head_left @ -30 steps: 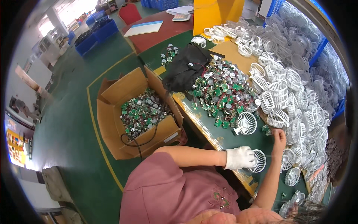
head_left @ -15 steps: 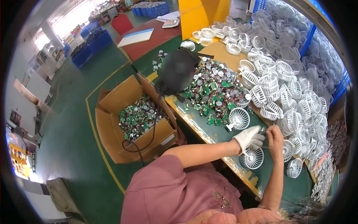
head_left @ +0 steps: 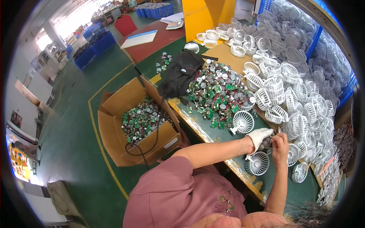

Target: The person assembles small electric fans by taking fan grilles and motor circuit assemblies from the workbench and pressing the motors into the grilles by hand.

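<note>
I have my left forearm (head_left: 220, 151) pointing close to three o'clock, and the white-gloved left hand (head_left: 260, 137) at its end has its fingers curled. My right forearm (head_left: 276, 190) points near twelve o'clock, up to the bare right hand (head_left: 280, 147), fingers bent inward, just beside the left at about its four o'clock. The fingertips are too small to read.

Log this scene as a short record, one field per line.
Left hand: white-gloved, close beside the right hand
Right hand: bare, fingers bent; anything held is too small to tell
Nearest piece: white fan cage, on the green table
Beyond: pile of small green-and-silver parts
Right side: heap of white cages
Left of table: open cardboard box holding similar parts
</note>
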The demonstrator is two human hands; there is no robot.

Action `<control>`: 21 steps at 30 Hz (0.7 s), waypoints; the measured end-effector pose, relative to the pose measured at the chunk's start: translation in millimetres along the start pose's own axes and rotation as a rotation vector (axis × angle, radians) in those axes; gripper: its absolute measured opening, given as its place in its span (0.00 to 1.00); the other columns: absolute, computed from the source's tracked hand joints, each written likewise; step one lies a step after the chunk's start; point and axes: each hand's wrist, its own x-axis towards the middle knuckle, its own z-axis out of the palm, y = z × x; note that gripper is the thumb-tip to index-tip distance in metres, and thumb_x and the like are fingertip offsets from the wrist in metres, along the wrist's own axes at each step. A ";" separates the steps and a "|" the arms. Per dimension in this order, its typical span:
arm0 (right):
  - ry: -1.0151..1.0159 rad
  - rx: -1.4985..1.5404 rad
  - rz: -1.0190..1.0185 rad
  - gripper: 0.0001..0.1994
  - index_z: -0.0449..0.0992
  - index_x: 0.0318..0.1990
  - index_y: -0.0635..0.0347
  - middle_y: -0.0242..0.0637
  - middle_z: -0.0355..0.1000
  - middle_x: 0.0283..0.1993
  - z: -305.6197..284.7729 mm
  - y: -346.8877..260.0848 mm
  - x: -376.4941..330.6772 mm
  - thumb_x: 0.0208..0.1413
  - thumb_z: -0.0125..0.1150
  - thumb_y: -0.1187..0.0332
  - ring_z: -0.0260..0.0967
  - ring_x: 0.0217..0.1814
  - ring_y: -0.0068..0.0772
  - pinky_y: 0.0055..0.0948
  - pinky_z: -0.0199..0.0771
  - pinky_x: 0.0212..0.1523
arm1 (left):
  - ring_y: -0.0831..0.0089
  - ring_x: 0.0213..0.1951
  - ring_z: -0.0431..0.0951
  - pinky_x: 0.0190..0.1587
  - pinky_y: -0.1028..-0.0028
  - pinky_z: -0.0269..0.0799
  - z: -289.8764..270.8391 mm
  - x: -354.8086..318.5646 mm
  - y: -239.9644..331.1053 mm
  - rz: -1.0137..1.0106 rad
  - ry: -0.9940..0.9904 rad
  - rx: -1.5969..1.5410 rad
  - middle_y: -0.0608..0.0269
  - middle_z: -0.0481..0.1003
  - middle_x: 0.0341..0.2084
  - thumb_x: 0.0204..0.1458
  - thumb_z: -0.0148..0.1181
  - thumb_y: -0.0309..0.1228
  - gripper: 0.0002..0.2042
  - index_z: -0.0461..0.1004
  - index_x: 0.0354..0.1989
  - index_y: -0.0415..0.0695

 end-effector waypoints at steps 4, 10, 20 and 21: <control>-0.121 0.080 0.319 0.04 0.69 0.35 0.66 0.45 0.67 0.29 -2.2 4.7 -8.8 0.52 0.57 0.78 0.67 0.28 0.44 0.33 0.68 0.31 | 0.86 0.21 0.64 0.21 0.85 0.58 6.2 1.9 13.1 0.313 0.093 0.184 0.74 0.68 0.23 0.57 0.55 0.35 0.07 0.70 0.39 0.47; -0.113 0.071 0.507 0.03 0.70 0.35 0.66 0.43 0.69 0.28 19.1 29.4 -40.3 0.52 0.56 0.78 0.68 0.28 0.35 0.29 0.67 0.30 | 0.83 0.27 0.70 0.30 0.80 0.68 18.2 -18.0 19.9 0.786 0.146 0.642 0.68 0.70 0.26 0.55 0.55 0.29 0.07 0.71 0.38 0.38; -0.149 0.406 0.678 0.16 0.71 0.47 0.67 0.37 0.75 0.36 33.6 0.1 -23.2 0.48 0.59 0.77 0.69 0.36 0.20 0.22 0.70 0.35 | 0.76 0.37 0.73 0.43 0.75 0.69 54.0 -42.0 44.4 0.812 -0.038 0.681 0.62 0.73 0.31 0.54 0.57 0.29 0.08 0.73 0.38 0.38; -0.106 0.374 0.619 0.12 0.74 0.42 0.69 0.37 0.77 0.36 37.3 4.2 -26.6 0.49 0.59 0.76 0.71 0.38 0.22 0.25 0.70 0.38 | 0.77 0.37 0.73 0.43 0.76 0.69 64.6 -49.7 51.3 0.828 -0.052 0.598 0.63 0.73 0.31 0.54 0.57 0.28 0.07 0.73 0.38 0.38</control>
